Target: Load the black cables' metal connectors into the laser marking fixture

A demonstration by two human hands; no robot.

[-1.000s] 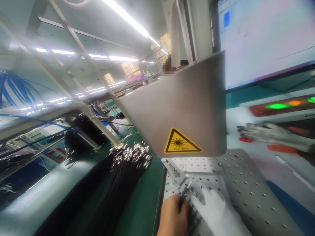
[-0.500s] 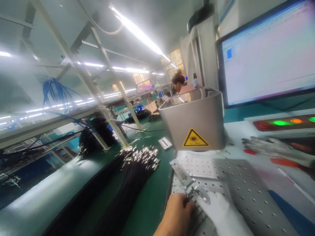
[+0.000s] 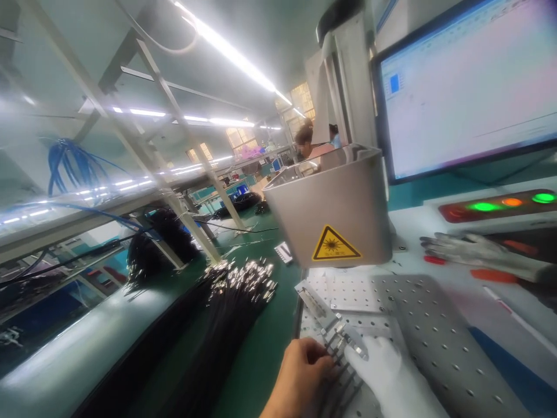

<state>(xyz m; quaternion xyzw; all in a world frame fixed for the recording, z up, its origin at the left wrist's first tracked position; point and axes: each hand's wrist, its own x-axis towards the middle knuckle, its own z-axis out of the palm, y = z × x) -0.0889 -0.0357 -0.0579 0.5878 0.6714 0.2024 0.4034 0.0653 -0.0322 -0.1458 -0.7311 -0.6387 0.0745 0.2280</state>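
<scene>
My bare left hand rests at the near edge of a perforated metal plate, fingers curled onto a row of black cables with metal connector ends that lie in a small fixture. My right hand, in a white glove, lies against the same cable row from the right, fingers pressed on it. A grey laser-machine hood with a yellow laser warning sticker hangs just behind the fixture.
A large bundle of black cables with shiny metal ends lies on the green bench to the left. A monitor, an indicator panel with green and orange lights and a spare glove are at right. Other people work in the background.
The view has shifted slightly left and down. Both hands stay on the cable row in the fixture, with the left fingers curled a little more over it.
</scene>
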